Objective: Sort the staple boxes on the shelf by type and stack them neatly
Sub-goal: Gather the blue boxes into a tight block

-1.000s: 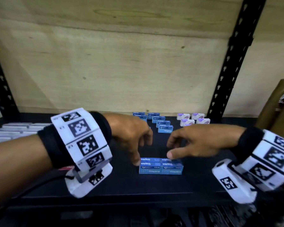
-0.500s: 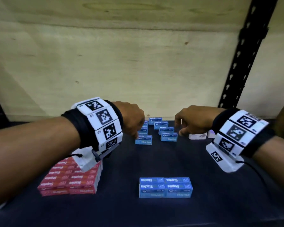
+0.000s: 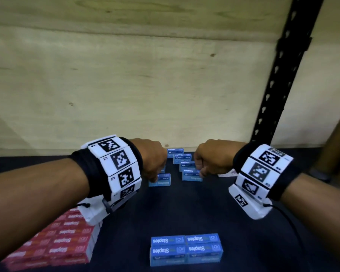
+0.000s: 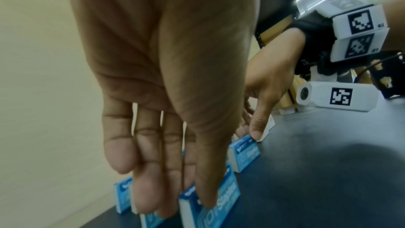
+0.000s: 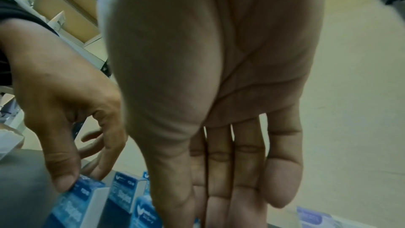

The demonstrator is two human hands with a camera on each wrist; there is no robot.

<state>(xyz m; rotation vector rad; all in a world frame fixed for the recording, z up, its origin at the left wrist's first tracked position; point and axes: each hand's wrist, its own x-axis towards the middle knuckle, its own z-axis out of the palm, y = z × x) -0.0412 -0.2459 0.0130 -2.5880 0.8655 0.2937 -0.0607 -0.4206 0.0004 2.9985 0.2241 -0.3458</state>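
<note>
Several loose blue staple boxes [image 3: 182, 159] stand in rows at the back of the dark shelf [image 3: 185, 209]. My left hand [image 3: 155, 176] pinches the nearest blue box of the left row [image 3: 162, 181], thumb on its front face and fingers behind it [image 4: 225, 197]. My right hand [image 3: 201, 172] pinches the nearest blue box of the right row [image 3: 190, 176], with the thumb at its top edge [image 4: 246, 153]. A neat stack of blue boxes [image 3: 185, 249] sits at the shelf's front. A block of red staple boxes [image 3: 57, 242] lies at the front left.
White and purple boxes [image 3: 227, 173] lie behind my right hand, mostly hidden. A plywood back wall [image 3: 145, 85] closes the shelf, and a black perforated upright [image 3: 273, 85] stands at the right. Bare dark shelf lies between the back rows and the front blue stack.
Both hands left the front blue stack and reached to the back rows. Each has come down onto a loose blue box, and my view moved closer.
</note>
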